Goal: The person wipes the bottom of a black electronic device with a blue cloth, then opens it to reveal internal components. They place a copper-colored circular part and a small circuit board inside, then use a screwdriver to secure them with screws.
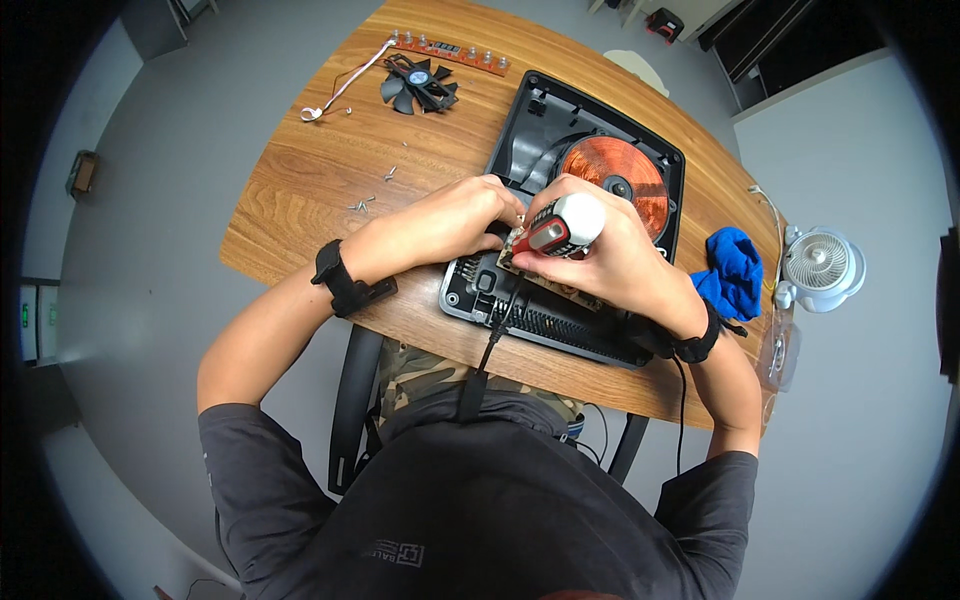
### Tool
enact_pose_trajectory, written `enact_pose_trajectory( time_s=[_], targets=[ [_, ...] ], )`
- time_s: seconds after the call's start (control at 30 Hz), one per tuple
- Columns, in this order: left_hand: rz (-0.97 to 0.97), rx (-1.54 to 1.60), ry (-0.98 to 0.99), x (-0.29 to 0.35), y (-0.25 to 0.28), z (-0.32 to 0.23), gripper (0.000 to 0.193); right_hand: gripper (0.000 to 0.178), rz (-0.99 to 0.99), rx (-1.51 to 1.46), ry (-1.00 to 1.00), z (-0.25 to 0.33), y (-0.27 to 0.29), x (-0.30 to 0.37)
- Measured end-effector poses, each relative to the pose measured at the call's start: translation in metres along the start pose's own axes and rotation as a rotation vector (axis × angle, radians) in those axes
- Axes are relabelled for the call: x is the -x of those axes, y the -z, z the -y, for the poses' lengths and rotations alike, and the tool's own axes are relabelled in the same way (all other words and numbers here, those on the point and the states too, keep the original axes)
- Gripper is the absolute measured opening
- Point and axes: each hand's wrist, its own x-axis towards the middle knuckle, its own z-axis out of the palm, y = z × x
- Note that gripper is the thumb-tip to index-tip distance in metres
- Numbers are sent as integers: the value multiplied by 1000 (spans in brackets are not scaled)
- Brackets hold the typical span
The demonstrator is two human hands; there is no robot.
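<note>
My right hand (615, 245) is wrapped round a screwdriver (550, 235) with a thick red, black and white handle. Its tip is hidden beneath the handle, over a circuit board (572, 293). That board sits in the near part of an opened black appliance housing (520, 155), which looks like an induction cooker, with a round copper coil (640, 185) in its far part. My left hand (455, 220) rests at the housing's left side, fingers curled in by the board's left end. What its fingertips pinch, if anything, is hidden.
At the far left of the wooden table (300, 200) lie a black fan (420, 85), a narrow button board (450, 50) with a white cable, and several loose screws (362, 205). A blue cloth (733, 272) and a small white fan (822, 262) are on the right. A black cord (497, 335) runs from the housing's near edge.
</note>
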Motion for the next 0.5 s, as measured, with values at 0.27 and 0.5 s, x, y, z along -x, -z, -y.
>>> enact_pose_trajectory(
  time_s=[0.27,0.5],
  targets=[
    [-31,55,10,-1,-10,10,37,62,-103,4,110,10,3,-1],
    [-5,18,-5,-3,-10,11,33,29,15,259,164,40,35,-7]
  ],
)
